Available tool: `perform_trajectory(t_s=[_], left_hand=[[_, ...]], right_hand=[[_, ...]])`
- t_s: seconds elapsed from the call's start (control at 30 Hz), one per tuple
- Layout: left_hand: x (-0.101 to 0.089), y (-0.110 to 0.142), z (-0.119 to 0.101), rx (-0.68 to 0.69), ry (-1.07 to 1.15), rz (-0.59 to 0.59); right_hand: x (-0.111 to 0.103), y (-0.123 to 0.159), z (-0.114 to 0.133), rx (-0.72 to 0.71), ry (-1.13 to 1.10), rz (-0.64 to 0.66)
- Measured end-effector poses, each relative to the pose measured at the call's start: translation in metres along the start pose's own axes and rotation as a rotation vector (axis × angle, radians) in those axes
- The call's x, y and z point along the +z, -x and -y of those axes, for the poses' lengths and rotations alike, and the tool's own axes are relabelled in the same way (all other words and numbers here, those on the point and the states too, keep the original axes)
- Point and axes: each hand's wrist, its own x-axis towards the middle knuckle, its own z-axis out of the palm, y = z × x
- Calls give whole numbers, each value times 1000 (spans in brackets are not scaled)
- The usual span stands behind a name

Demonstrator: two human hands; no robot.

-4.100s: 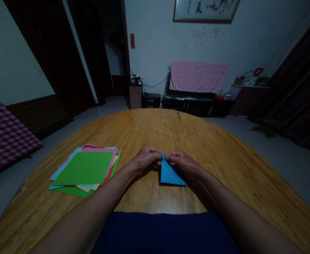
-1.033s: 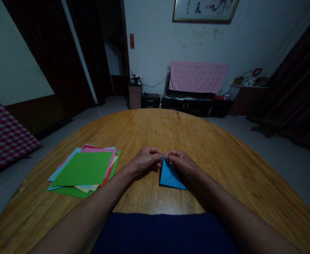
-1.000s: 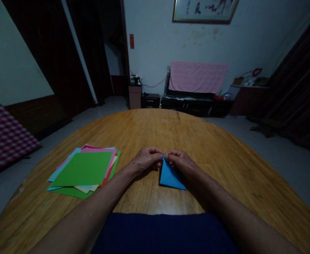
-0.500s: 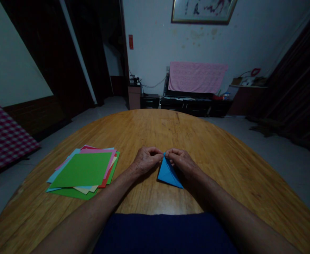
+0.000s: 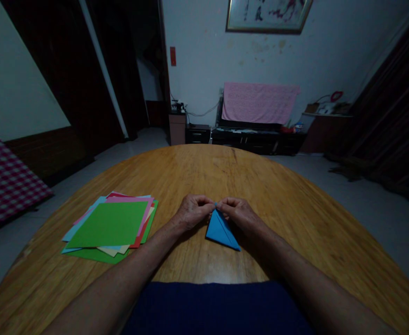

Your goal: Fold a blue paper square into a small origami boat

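The left hand (image 5: 192, 211) and right hand (image 5: 238, 213) are both curled closed, their fingertips meeting to pinch the top corner of a blue folded paper triangle (image 5: 221, 231). Its lower edge rests on a round wooden table (image 5: 204, 172), just in front of the hands and near the middle of the near side. To the left, well apart from the triangle, lies a loose stack of coloured origami paper (image 5: 108, 224) with a green sheet on top.

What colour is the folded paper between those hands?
The folded paper is bright blue, seen best in the head view.
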Motion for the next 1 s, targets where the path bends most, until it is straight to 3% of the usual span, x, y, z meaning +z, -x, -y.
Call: perform_trajectory(t_s=[0.33, 0.73, 1.0], left_hand=[[-1, -4, 7, 4, -6, -43], [1, -2, 2, -35, 47, -13], [-1, -2, 0, -47, -25, -4]], right_hand=[[-4, 1, 3, -20, 34, 96], [-1, 3, 3, -1, 86, 33], [-2, 3, 4, -24, 97, 67]])
